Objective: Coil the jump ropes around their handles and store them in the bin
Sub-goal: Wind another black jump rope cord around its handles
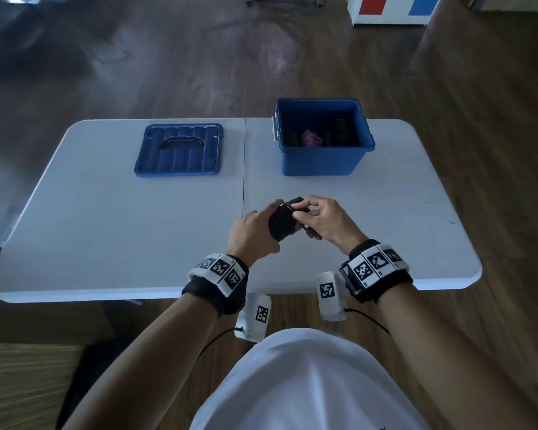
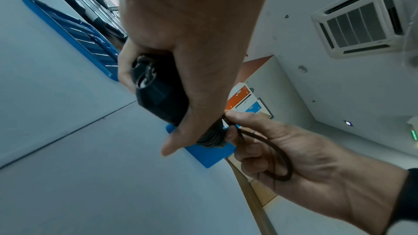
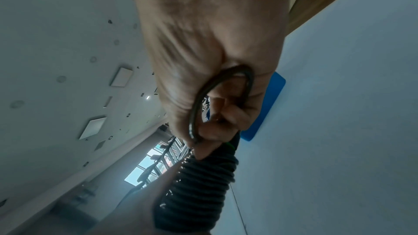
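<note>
From the head camera I look down on a pale grey bench point(image 1: 106, 228). At about ten o'clock from my hands a blue lid point(image 1: 179, 150) lies flat, its handle recess up. Near the middle of the bench, just above its surface, my left hand point(image 1: 252, 234) wraps its fingers around a black jump rope bundle point(image 1: 282, 223), cord wound tightly around the handles; the left wrist camera shows the handle end point(image 2: 144, 72) poking out of that grip. Touching the bundle's upper end from the right, my right hand point(image 1: 323, 221) pinches the last loose loop of cord point(image 2: 278, 156) between thumb and curled fingers; the right wrist camera shows this loop point(image 3: 224, 96) arching across the palm, with the coils point(image 3: 203, 185) directly below. At about one o'clock from my hands stands an open blue bin point(image 1: 322, 161), holding a pink coiled rope point(image 1: 312, 138) and dark coiled bundles point(image 1: 341, 129) beside it.
</note>
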